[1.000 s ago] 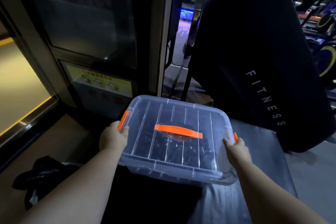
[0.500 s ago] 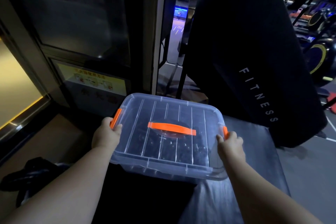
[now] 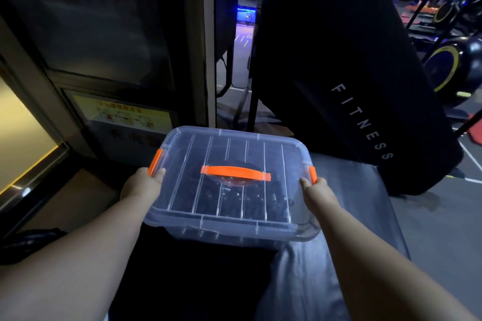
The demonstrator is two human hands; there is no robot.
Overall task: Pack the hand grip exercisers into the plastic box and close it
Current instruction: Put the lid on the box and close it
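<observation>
**Desk:** What is going on in the frame?

**Photographer:** A person is holding a clear plastic box (image 3: 227,225) by its two short ends. The ribbed lid (image 3: 260,148) is sitting on top, and the orange left latch (image 3: 155,163) and right latch (image 3: 313,174) are folding down over the box's ends.

**Desk:** And what are the hands doing?

**Photographer:** The left hand (image 3: 142,186) is gripping the box's left end, its thumb lying on the rim just under that latch. The right hand (image 3: 317,191) is clasping the box's right end, its thumb touching the latch's lower tip (the other fingers are tucking out of sight under the rim).

**Desk:** Where are the hand grip exercisers (image 3: 234,198)?

**Photographer:** They are lying inside the box, showing as dark shapes through the lid, mostly in the box's near half. An orange carry handle (image 3: 236,173) is lying across the middle of the box's top.

**Desk:** Is the box resting on anything?

**Photographer:** It is sitting over the left part of a dark padded tabletop (image 3: 352,216), which is stretching away to the box's right. I cannot tell whether it is resting there or being carried.

**Desk:** And what is around it?

**Photographer:** A black pad lettered FITNESS (image 3: 352,73) is leaning behind the box, to its right. A yellow notice (image 3: 125,117) is showing behind the box, to its left. A black bag (image 3: 28,242) is lying well to the box's left.
</observation>
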